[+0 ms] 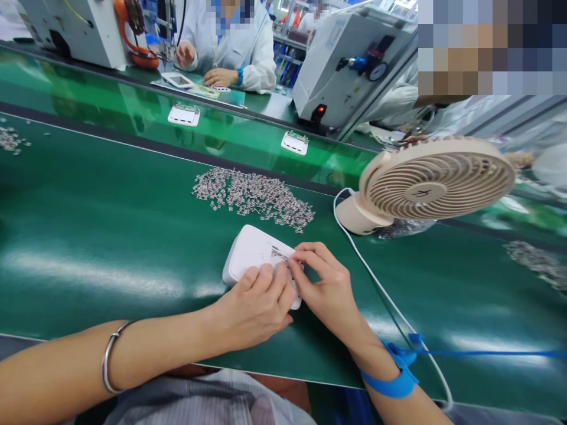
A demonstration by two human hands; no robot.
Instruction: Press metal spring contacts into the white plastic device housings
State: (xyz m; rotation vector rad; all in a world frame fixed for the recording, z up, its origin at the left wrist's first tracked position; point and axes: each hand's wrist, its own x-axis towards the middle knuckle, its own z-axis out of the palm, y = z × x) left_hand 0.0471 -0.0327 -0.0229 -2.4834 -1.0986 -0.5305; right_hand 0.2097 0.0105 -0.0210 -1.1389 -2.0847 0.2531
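Right hand (pixel 330 283) fingertips pinch a small metal clip (pixel 280 255) at the white housing (pixel 250 251); left hand (pixel 259 301) fingers pressed together, steadying it on the green mat (pixel 110 224). Risk: clip slips, joining the loose clip pile (pixel 252 195) beyond

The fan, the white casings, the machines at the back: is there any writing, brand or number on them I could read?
Nothing reads clearly.
Desk fan: a dark mark on its hub, too blurred to read.
White casing under the left hand and right hand: small markings, too small to read.
Grey machine: a round gauge, figures illegible.
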